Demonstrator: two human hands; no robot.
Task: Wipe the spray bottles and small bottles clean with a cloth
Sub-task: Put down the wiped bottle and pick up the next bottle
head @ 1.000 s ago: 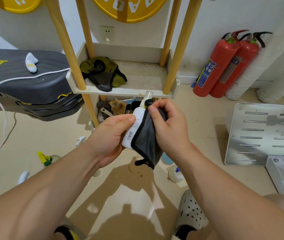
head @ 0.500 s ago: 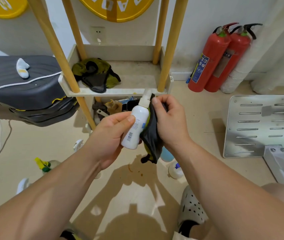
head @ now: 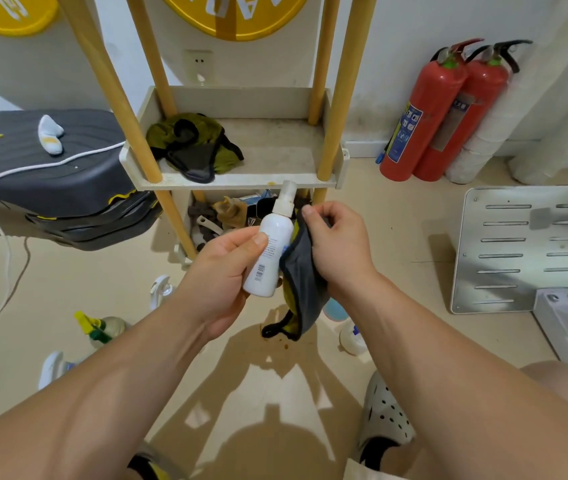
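Observation:
My left hand grips a small white spray bottle upright at chest height, thumb on its label. My right hand holds a dark grey cloth with a yellow-green inside against the bottle's right side; the cloth's tail hangs down below. On the floor lie more bottles: a yellow-and-green trigger sprayer, a white trigger sprayer, another white one, a blue-capped bottle and a light blue bottle partly hidden by my right arm.
A wooden-post shelf stands ahead with a green-black rag on it and clutter below. Stacked dark cases with a white cord sit left. Two red fire extinguishers and a metal slotted panel are right.
The cloth has slipped from the front of the bottle to its right side, so more of the white bottle shows. My right hand's fingers have loosened around the cloth's top.

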